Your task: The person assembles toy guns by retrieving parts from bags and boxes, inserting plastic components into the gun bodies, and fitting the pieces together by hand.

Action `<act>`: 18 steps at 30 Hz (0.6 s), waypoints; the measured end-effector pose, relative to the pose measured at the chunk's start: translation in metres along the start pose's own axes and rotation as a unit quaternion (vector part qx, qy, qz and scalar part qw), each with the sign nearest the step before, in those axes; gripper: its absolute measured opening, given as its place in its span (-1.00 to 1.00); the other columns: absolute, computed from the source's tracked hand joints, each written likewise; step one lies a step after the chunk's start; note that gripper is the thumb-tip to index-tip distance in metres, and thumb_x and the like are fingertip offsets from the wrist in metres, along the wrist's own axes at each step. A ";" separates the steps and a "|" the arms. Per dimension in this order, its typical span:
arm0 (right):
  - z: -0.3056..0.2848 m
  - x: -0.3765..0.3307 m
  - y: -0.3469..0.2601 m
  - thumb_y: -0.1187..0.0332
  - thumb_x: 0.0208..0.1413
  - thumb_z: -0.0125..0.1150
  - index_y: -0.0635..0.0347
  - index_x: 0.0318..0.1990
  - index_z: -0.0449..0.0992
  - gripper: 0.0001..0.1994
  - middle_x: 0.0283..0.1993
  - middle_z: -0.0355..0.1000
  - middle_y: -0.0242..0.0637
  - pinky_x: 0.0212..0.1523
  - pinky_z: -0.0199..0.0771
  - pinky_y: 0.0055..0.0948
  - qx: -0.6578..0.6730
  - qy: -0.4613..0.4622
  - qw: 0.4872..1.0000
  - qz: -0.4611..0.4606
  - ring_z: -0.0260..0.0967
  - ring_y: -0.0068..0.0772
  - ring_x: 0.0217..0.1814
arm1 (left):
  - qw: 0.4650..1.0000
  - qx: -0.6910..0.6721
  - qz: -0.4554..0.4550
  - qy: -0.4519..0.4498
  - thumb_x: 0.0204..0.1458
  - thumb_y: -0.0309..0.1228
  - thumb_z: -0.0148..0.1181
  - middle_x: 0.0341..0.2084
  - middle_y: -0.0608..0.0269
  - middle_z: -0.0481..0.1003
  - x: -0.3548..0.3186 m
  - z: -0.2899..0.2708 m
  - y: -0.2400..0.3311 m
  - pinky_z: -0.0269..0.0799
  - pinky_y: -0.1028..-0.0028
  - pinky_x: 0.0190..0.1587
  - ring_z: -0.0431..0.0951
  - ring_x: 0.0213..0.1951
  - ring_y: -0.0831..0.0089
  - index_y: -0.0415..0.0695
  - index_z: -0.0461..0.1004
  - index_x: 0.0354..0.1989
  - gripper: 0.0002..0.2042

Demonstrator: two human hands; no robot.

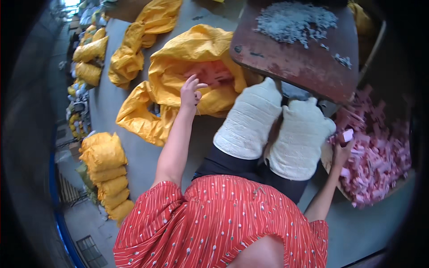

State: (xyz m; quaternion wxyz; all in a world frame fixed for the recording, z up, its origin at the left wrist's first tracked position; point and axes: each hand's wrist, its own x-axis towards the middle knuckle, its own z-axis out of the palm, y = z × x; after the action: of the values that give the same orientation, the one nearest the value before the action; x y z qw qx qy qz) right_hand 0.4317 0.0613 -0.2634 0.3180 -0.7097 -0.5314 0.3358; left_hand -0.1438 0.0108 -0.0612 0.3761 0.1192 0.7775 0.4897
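Note:
My left hand (pixel 191 93) hovers over the mouth of an open yellow woven sack (pixel 166 56), its fingers apart and no object visible in them. Inside the sack lie several pink pieces (pixel 212 73), partly in shadow. Over to the right, my right hand (pixel 342 152) is closed on a small pink rectangular piece (pixel 347 135) with a pale face. That hand is at the near left side of a big heap of similar pink pieces (pixel 373 165), which fills a wide container whose rim shows only in part.
A dark red-brown stool-like top (pixel 295 62) carries a pile of white scraps (pixel 295 20) in front of me. Cream quilted covers (pixel 250 118) lie over my knees. Crumpled yellow sacks (pixel 127 53) are at the far left, and a stack of filled yellow bags (pixel 107 169) stands nearer.

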 end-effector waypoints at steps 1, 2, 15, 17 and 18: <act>-0.014 -0.006 -0.014 0.28 0.04 0.42 0.33 0.19 0.37 -0.42 -0.04 0.53 -0.19 0.02 0.44 -0.34 0.050 0.022 0.999 -0.004 0.49 -0.29 -0.04 | 1.000 -0.011 -0.005 -0.022 0.17 -0.38 0.06 -0.41 0.14 0.60 -0.012 0.018 0.005 -0.03 0.61 -0.73 0.16 -0.75 0.68 -0.20 0.26 0.31 -0.50; -0.025 -0.011 -0.023 0.31 0.05 0.41 0.31 0.19 0.37 -0.43 -0.01 0.51 -0.21 0.03 0.44 -0.37 0.064 0.028 0.997 -0.012 0.47 -0.32 -0.02 | 0.992 0.044 0.075 -0.089 0.17 -0.41 0.08 -0.42 0.19 0.60 -0.027 0.039 0.011 0.04 0.64 -0.67 0.19 -0.72 0.69 -0.22 0.31 0.27 -0.53; -0.001 -0.027 -0.293 0.49 0.03 0.36 0.24 0.36 0.18 -0.29 0.18 0.41 -0.22 0.15 0.43 -0.39 0.390 -0.372 0.835 -0.108 0.44 -0.40 0.05 | 0.914 -0.081 0.205 -0.341 0.06 -0.51 0.18 -0.16 0.09 0.56 -0.158 0.117 0.069 0.44 0.62 -0.18 0.55 -0.26 0.59 -0.17 0.22 0.38 -0.37; 0.013 0.017 -0.278 0.56 0.16 0.16 0.19 0.12 0.49 -0.65 -0.01 0.51 -0.33 0.00 0.47 -0.52 0.218 -0.189 0.938 -0.189 0.43 -0.57 -0.06 | 0.929 -0.012 0.224 -0.294 0.07 -0.55 0.14 -0.18 0.19 0.58 -0.148 0.088 0.062 0.44 0.61 -0.19 0.53 -0.29 0.63 -0.19 0.27 0.34 -0.42; 0.016 0.045 -0.269 0.55 0.15 0.16 0.15 0.05 0.54 -0.69 -0.02 0.53 -0.30 -0.05 0.49 -0.52 0.118 -0.098 0.969 -0.194 0.47 -0.53 -0.09 | 0.928 -0.016 0.224 -0.298 0.07 -0.55 0.14 -0.18 0.19 0.58 -0.149 0.083 0.058 0.44 0.61 -0.19 0.53 -0.29 0.63 -0.19 0.27 0.34 -0.42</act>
State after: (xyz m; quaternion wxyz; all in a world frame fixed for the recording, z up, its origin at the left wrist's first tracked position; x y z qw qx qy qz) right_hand 0.2831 0.1690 -0.0615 0.4047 -0.5144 -0.6441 0.3960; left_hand 0.0069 0.0129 0.0385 0.4727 0.4244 0.5751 0.5155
